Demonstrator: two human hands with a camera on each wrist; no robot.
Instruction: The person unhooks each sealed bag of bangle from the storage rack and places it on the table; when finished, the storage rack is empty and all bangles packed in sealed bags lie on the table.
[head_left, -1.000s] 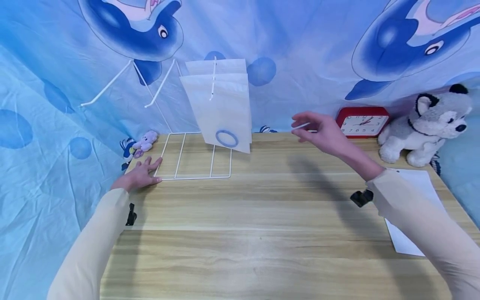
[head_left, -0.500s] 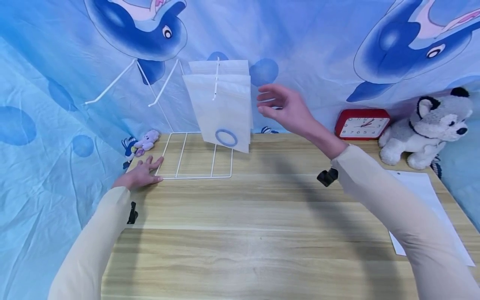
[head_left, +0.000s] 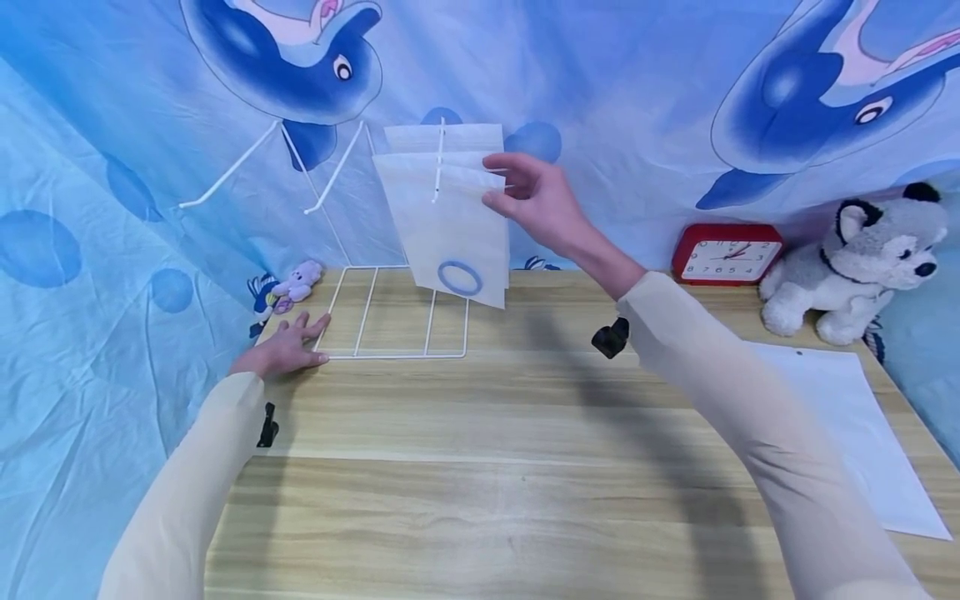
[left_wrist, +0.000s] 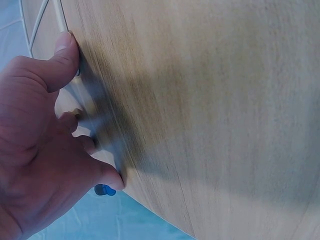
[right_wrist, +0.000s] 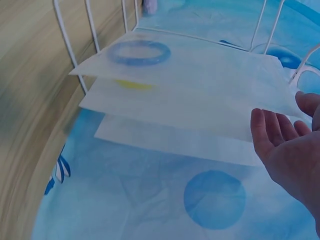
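A white wire rack (head_left: 397, 357) stands at the back left, its bare prongs rising on the left. Several thin white, slightly see-through sheets (head_left: 450, 221) hang one behind another from its right prong (head_left: 439, 158). A blue ring shape (head_left: 460, 278) shows on the front sheet; a yellow patch (right_wrist: 134, 85) shows on one behind. My right hand (head_left: 536, 200) is at the front sheet's upper right corner, thumb on the near side and fingers on the far side, loosely bent. My left hand (head_left: 285, 348) rests with spread fingers at the rack base's left front corner, thumb on the wire.
Right of the rack, a red clock (head_left: 727, 254) and a grey-white plush dog (head_left: 855, 258) stand along the back. Another white sheet (head_left: 862, 442) with a small hole lies on the wooden table (head_left: 480, 500) under my right forearm. A small purple plush (head_left: 300, 279) sits by the rack.
My right hand has moved left from near the clock to the hanging sheets. The front sheet's upper right corner now bends forward and down. My left hand stays on the rack.
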